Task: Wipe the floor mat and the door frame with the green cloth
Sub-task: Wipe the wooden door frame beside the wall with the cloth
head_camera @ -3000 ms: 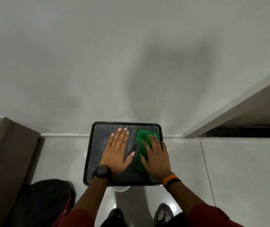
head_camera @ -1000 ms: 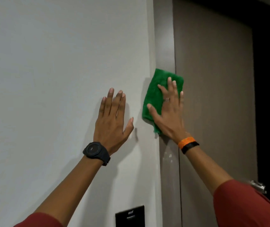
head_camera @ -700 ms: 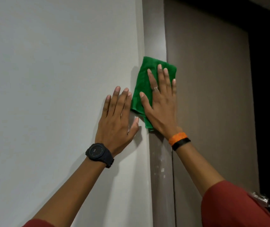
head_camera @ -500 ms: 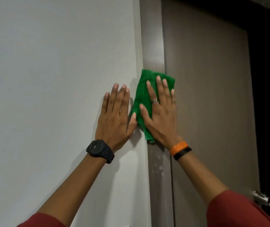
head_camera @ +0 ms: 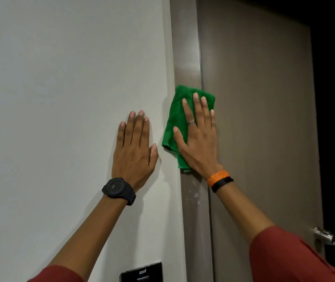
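Green cloth (head_camera: 175,121) flat against the door frame (head_camera: 187,47), pinned under the spread palm and fingers of the right hand (head_camera: 198,139), pressed rather than gripped. Best kept flat with even pressure, drawn straight down the strip to the pale specks (head_camera: 194,195) below the wrist. Left hand (head_camera: 134,151) open, empty, braced on the wall (head_camera: 60,98) just beside.
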